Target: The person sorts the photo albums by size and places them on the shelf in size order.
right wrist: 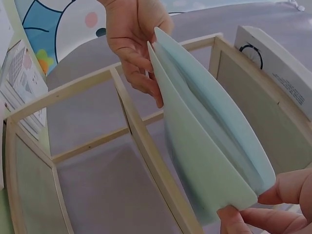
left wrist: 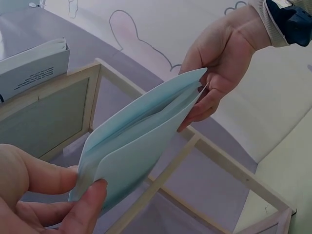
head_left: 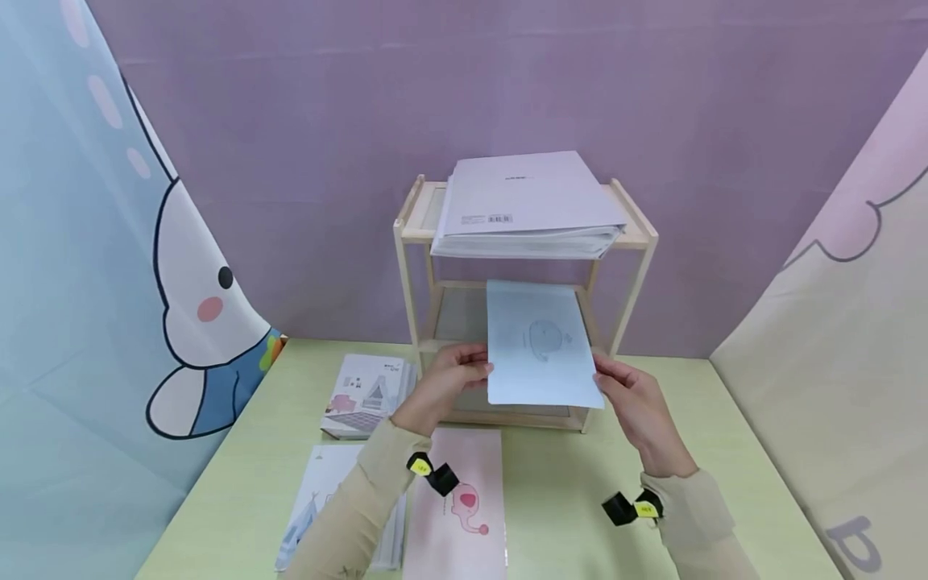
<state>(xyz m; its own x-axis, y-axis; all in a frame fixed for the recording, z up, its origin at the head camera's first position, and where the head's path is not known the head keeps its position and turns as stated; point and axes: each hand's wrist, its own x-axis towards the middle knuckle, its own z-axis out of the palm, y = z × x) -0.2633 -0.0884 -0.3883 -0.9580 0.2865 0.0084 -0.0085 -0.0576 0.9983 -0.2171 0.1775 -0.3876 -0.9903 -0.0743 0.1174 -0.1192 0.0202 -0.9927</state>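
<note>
A thin light-blue notebook (head_left: 540, 374) with a faint elephant drawing on its cover is held up between both hands, at the front of the middle tier of a small wooden rack (head_left: 634, 294). My left hand (head_left: 445, 383) pinches its left side near the bottom corner, and my right hand (head_left: 641, 411) pinches the right side. In the left wrist view, its soft covers (left wrist: 141, 161) bow apart at one edge, with the pages showing between them. The right wrist view shows the same parted edge, thumb and fingers gripping the corner of the notebook (right wrist: 204, 151).
Large white books (head_left: 532, 193) lie stacked on the rack's top tier. On the green table (head_left: 565, 499), left of centre, are a thick book (head_left: 366, 395) with a tent picture, a white book (head_left: 326, 475) partly under the left sleeve, and a pink notebook (head_left: 464, 459) with an elephant.
</note>
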